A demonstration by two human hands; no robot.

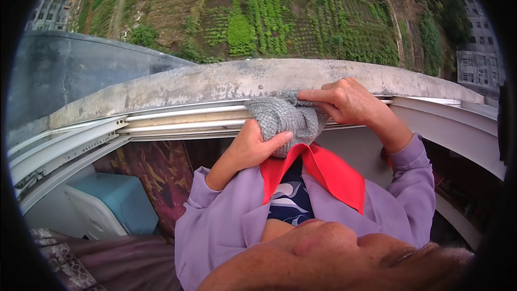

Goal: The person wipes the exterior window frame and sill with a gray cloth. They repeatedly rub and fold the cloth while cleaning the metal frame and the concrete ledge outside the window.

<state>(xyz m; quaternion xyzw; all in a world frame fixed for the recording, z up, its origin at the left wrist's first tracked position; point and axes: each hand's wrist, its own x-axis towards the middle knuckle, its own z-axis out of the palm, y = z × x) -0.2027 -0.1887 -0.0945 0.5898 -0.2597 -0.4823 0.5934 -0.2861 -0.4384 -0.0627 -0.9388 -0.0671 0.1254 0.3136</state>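
Note:
A grey textured cloth (282,119) lies bunched over the white sliding-window track (190,119), against the concrete ledge outside. My left hand (256,145) grips the cloth's near left side, thumb on top. From the far right, my right hand (349,103) holds the other end, its index finger stretched along the cloth at the ledge's inner edge. The cloth hides the stretch of track under it and some of my fingertips.
Beyond the weathered concrete ledge (194,76) is a drop to vegetable plots (262,28). Window sash frames stand at left (68,145) and right (444,119). Indoors at left are a blue-and-white box (117,198) and a curtain (117,258).

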